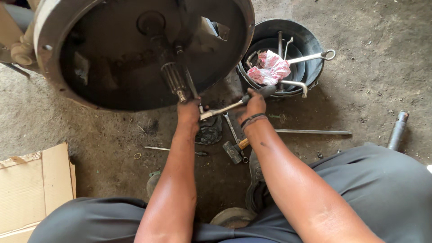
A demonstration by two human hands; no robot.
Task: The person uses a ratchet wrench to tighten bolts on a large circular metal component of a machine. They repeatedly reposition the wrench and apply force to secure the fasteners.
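Observation:
My left hand (189, 111) reaches up under a large round metal housing (112, 58) and grips near the lower end of its splined shaft (176, 81). My right hand (254, 102) is closed on the dark handle of a long metal tool (223, 109), whose other end meets my left hand at the shaft. Both forearms stretch forward from my lap over grey trousers.
A black bucket (310, 42) behind my right hand holds wrenches and a pink-white rag (270, 67). On the dirt floor lie a hammer (234, 150), a wrench, a thin rod (312, 132), a screwdriver (173, 149) and a metal cylinder (398, 129). Cardboard (33, 189) sits at left.

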